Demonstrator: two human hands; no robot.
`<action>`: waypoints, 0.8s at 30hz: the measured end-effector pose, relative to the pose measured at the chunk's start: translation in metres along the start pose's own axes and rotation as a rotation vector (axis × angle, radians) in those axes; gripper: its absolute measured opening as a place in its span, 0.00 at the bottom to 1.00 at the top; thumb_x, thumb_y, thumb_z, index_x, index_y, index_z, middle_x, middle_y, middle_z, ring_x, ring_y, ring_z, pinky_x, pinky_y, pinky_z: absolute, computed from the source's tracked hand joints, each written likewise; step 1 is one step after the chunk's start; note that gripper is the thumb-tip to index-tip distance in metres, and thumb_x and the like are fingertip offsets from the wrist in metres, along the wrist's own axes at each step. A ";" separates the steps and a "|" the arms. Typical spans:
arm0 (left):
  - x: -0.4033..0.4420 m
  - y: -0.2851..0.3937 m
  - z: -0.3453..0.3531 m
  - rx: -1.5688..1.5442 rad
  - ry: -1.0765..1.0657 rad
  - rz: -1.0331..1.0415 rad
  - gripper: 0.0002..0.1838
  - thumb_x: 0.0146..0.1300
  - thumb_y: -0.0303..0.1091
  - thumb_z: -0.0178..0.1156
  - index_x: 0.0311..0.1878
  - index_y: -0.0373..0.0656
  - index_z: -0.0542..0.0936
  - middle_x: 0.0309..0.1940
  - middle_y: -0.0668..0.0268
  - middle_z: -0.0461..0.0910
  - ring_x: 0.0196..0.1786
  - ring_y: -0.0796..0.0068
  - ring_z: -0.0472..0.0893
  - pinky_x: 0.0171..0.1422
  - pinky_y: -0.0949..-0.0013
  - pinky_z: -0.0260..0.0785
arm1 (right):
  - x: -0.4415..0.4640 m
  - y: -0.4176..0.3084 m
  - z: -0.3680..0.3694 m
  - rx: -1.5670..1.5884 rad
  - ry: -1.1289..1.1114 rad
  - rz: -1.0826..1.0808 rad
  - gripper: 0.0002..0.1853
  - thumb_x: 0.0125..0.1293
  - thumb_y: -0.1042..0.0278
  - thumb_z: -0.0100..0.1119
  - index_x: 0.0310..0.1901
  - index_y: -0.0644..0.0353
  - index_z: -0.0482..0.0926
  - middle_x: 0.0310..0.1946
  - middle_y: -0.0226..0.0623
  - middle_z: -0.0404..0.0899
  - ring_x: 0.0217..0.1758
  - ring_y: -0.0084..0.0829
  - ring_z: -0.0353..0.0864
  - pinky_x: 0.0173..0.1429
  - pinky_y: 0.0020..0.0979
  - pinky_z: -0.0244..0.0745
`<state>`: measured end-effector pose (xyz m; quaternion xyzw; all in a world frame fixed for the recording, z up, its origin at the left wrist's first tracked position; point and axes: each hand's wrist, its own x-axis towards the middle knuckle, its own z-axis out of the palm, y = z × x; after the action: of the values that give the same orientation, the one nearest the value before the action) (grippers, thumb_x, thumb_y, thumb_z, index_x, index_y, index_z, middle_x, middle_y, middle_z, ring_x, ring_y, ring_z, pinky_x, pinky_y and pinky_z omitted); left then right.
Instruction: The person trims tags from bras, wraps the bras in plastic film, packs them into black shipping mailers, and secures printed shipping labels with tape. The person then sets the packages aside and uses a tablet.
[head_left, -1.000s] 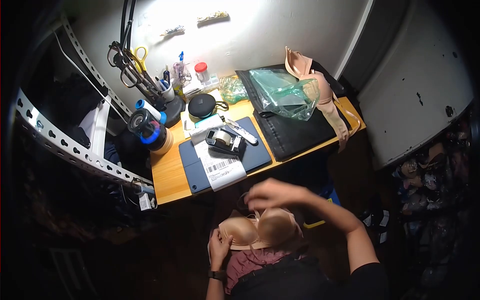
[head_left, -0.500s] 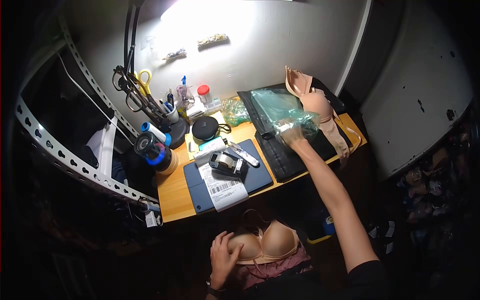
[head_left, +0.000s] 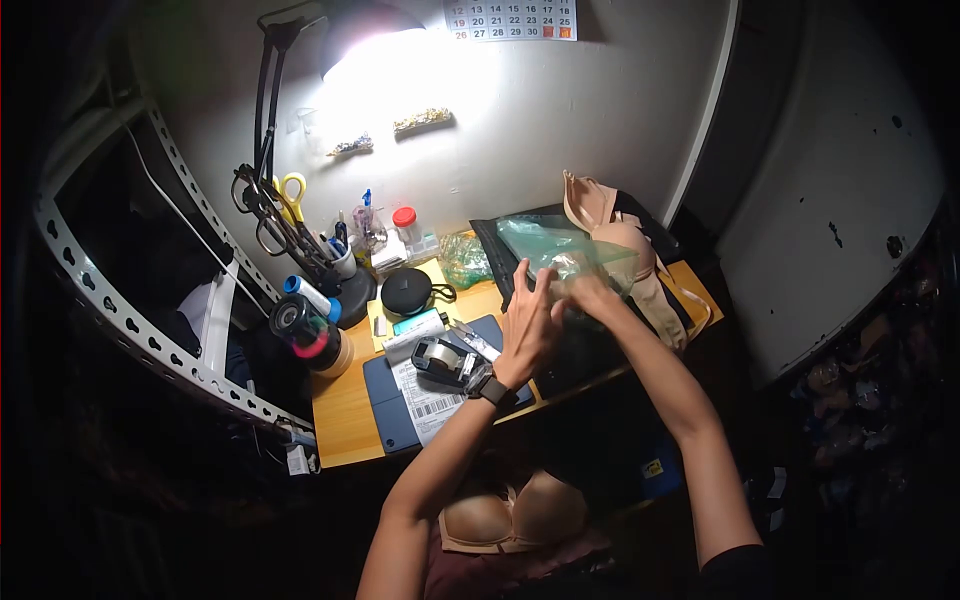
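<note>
Head view: pale-brown wooden desk (head_left: 340, 435) under bright lamplight.
Left hand (head_left: 530, 335): raised, half open, fingers apart and loosely bent; fingertips close to the right hand (head_left: 588, 290); whether they touch plastic, I cannot tell.
Right hand: blurred, against the near side of a translucent green plastic bag (head_left: 535, 238); how firmly its fingers close, I cannot tell.
Green bag: at the desk's right part, over flat black sheeting (head_left: 491, 250), beside a beige padded bra (head_left: 622, 240).
Below the forearms: second beige bra with moulded cups (head_left: 548, 505), cups up.
Left wrist: dark watch (head_left: 495, 391), near a black tape dispenser (head_left: 434, 356).
</note>
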<state>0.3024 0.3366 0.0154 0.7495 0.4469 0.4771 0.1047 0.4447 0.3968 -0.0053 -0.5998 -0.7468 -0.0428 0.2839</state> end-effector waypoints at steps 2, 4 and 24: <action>0.006 -0.009 0.005 0.026 -0.152 -0.039 0.26 0.51 0.26 0.64 0.54 0.50 0.68 0.59 0.47 0.63 0.46 0.45 0.78 0.43 0.52 0.74 | 0.007 0.005 -0.025 0.177 -0.105 0.072 0.14 0.51 0.64 0.62 0.39 0.61 0.80 0.35 0.51 0.79 0.39 0.49 0.80 0.42 0.45 0.74; 0.008 -0.013 0.004 0.062 -0.178 0.003 0.28 0.51 0.29 0.63 0.56 0.50 0.66 0.61 0.44 0.61 0.42 0.43 0.79 0.40 0.52 0.74 | 0.008 0.020 -0.022 0.228 -0.291 0.006 0.14 0.49 0.66 0.61 0.36 0.66 0.80 0.31 0.56 0.78 0.35 0.53 0.78 0.39 0.46 0.72; 0.042 -0.068 -0.029 0.093 -0.632 -0.101 0.61 0.38 0.47 0.74 0.68 0.30 0.46 0.65 0.35 0.50 0.69 0.43 0.53 0.69 0.54 0.54 | 0.011 -0.037 -0.135 0.311 0.574 0.165 0.25 0.70 0.53 0.49 0.21 0.67 0.65 0.13 0.35 0.56 0.20 0.20 0.54 0.24 0.28 0.57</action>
<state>0.2466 0.4006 0.0171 0.8413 0.4502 0.1940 0.2276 0.4592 0.3416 0.1229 -0.5713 -0.5831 -0.0724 0.5730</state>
